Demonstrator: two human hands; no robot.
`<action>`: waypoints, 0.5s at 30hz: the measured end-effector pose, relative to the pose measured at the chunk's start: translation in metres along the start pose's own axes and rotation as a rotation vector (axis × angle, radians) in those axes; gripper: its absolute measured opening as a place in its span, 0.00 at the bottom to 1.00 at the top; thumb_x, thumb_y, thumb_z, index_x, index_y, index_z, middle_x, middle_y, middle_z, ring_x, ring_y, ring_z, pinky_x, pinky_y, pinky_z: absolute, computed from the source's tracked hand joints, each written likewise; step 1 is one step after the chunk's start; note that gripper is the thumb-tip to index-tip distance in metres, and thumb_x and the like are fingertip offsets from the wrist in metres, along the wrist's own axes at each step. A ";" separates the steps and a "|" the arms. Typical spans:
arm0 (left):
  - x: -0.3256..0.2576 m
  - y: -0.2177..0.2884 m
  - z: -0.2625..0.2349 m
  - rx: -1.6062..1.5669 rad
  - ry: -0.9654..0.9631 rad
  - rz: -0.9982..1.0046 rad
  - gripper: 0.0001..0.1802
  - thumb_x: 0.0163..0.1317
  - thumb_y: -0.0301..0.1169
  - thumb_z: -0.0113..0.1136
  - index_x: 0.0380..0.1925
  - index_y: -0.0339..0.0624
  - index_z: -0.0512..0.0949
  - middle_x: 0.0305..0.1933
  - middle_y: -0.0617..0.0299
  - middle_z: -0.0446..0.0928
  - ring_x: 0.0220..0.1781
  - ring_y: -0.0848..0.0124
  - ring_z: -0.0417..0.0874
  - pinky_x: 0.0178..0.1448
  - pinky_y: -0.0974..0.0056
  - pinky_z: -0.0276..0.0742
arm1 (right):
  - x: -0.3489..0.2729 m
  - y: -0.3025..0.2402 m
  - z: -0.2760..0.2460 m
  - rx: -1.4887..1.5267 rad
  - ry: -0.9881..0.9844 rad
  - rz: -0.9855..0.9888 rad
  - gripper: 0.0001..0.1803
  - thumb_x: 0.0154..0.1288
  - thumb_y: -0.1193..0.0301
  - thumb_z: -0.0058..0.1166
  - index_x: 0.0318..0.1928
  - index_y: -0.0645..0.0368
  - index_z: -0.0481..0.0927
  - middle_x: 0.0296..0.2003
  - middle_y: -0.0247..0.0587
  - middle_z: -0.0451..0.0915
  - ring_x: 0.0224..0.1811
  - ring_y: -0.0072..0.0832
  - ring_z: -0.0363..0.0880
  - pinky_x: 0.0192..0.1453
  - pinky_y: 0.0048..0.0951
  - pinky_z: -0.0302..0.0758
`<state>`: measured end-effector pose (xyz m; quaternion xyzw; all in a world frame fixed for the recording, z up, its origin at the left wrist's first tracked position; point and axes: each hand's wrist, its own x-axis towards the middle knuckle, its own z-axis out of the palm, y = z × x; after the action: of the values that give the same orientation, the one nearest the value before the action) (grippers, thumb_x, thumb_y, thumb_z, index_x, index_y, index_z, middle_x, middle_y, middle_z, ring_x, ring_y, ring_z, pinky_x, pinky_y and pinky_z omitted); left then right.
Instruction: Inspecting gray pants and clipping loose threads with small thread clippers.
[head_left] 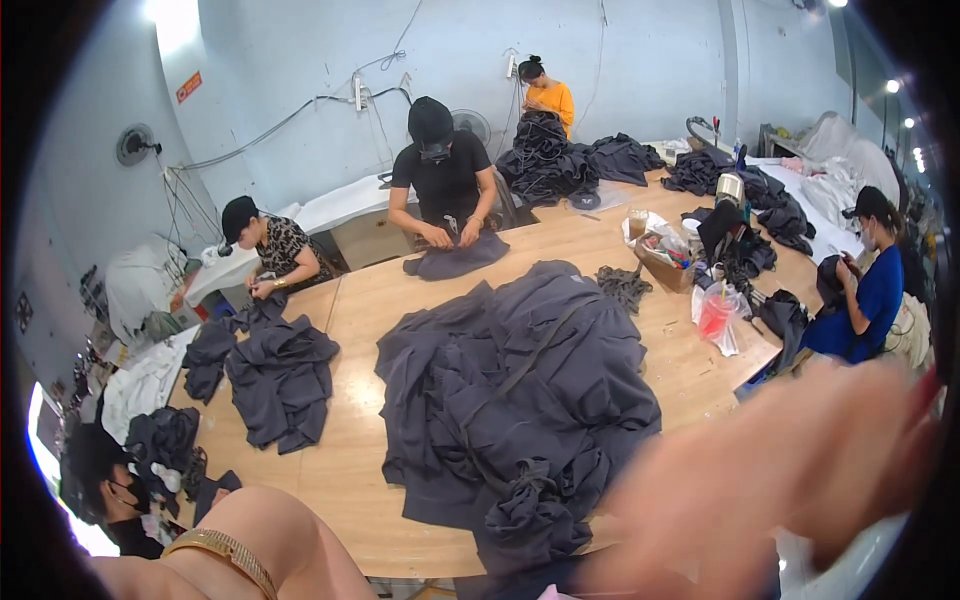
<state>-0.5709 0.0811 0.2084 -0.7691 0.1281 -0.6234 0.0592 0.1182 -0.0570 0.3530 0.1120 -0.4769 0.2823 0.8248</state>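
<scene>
A large heap of dark grey cloth pieces [520,390] lies on the wooden table [355,450] in front of me, with a loose strap across it and a crumpled bundle at its near edge. My left hand [290,530] is low at the near left, a gold band round the wrist; its fingers are out of sight. Close to the camera on the right is my right hand [760,470], smeared by motion, so its fingers and anything in them cannot be made out. Between the hands, a bit of pink [553,593] shows at the bottom edge.
A smaller dark pile [282,380] lies left of the heap. On the right stand a box of small items [668,268], a cup of red drink [716,312] and a brown drink [638,224]. Several people handle dark cloth around the table, one across from me [440,180].
</scene>
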 end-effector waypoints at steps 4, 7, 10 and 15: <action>0.115 -0.014 0.118 0.042 -0.109 0.008 0.48 0.53 0.66 0.54 0.57 0.31 0.66 0.60 0.38 0.65 0.60 0.41 0.66 0.62 0.38 0.61 | 0.000 0.004 -0.005 -0.021 0.275 0.426 0.14 0.65 0.73 0.39 0.22 0.61 0.70 0.20 0.42 0.74 0.25 0.45 0.78 0.34 0.51 0.76; 0.126 -0.008 0.100 0.027 -0.157 -0.022 0.48 0.53 0.66 0.54 0.56 0.31 0.66 0.59 0.38 0.65 0.60 0.41 0.66 0.62 0.38 0.61 | 0.010 0.001 -0.014 -0.021 0.304 0.384 0.13 0.65 0.72 0.40 0.23 0.61 0.70 0.20 0.41 0.73 0.24 0.43 0.77 0.33 0.49 0.74; 0.104 -0.025 0.075 -0.015 -0.143 -0.010 0.48 0.53 0.66 0.54 0.56 0.31 0.66 0.59 0.38 0.65 0.59 0.41 0.67 0.62 0.38 0.61 | 0.016 -0.007 -0.014 -0.082 0.287 0.311 0.13 0.66 0.71 0.40 0.24 0.61 0.71 0.20 0.40 0.72 0.24 0.41 0.76 0.32 0.47 0.73; 0.068 -0.001 -0.032 -0.001 -0.187 -0.016 0.48 0.53 0.66 0.54 0.56 0.31 0.66 0.59 0.37 0.65 0.59 0.41 0.67 0.61 0.38 0.61 | 0.013 -0.001 -0.024 -0.084 0.265 0.236 0.12 0.66 0.70 0.41 0.26 0.61 0.71 0.20 0.38 0.71 0.23 0.38 0.73 0.31 0.43 0.71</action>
<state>-0.5888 0.0657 0.2798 -0.8249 0.1162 -0.5494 0.0655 0.1411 -0.0419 0.3515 -0.0175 -0.3852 0.3695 0.8454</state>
